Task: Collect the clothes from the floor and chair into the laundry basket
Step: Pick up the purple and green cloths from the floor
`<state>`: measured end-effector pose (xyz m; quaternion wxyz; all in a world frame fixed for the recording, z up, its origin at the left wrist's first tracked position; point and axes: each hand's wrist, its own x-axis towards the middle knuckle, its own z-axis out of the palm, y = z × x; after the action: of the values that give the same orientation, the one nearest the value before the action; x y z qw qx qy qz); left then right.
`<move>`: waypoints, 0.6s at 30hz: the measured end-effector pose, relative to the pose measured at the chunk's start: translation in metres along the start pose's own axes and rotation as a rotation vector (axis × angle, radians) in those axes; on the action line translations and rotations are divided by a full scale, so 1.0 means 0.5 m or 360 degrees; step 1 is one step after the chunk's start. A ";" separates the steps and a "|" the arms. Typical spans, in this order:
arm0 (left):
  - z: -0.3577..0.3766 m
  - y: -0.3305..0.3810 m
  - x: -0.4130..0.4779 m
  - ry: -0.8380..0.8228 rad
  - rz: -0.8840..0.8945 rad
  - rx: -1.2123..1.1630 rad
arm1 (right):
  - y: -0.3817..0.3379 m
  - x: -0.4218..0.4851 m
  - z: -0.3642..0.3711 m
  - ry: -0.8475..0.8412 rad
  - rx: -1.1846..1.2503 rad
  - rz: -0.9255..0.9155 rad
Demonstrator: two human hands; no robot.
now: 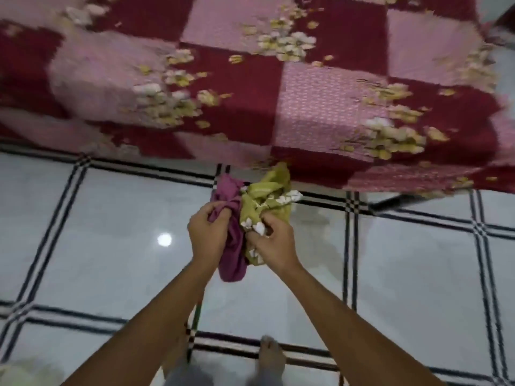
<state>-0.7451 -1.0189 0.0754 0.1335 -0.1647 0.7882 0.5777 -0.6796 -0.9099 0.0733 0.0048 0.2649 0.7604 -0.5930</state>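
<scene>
Both my hands are held out in front of me above the tiled floor, each gripping a bunched cloth. My left hand [209, 232] is shut on a purple garment [232, 254] that hangs down below my fist. My right hand [274, 243] is shut on an olive-green garment with white flowers [267, 196], bunched up beside the purple one and touching it. No laundry basket and no chair are in view.
A bed with a maroon and pink checked floral cover [250, 87] fills the upper half, its edge just beyond my hands. Glossy white floor tiles with dark stripe borders [111, 232] lie below. My bare foot [270, 355] stands at the bottom centre.
</scene>
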 end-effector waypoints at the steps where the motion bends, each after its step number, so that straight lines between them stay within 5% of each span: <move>1: -0.072 -0.010 0.021 0.0092 -0.0041 -0.0054 | -0.021 -0.002 0.072 -0.0079 -0.0008 -0.0019; 9: -0.688 -0.135 0.154 0.0731 -0.0237 -0.0395 | -0.197 -0.091 0.676 -0.0630 -0.0147 -0.0112; 18: -1.446 -0.064 0.147 0.1565 0.0279 -0.0679 | -0.566 -0.357 1.324 -0.1162 0.0164 -0.0441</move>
<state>-0.8132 -1.7261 0.2327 -0.3362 -0.3727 0.6337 0.5886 -0.8451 -1.6238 0.1885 0.1816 -0.0688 0.7064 -0.6806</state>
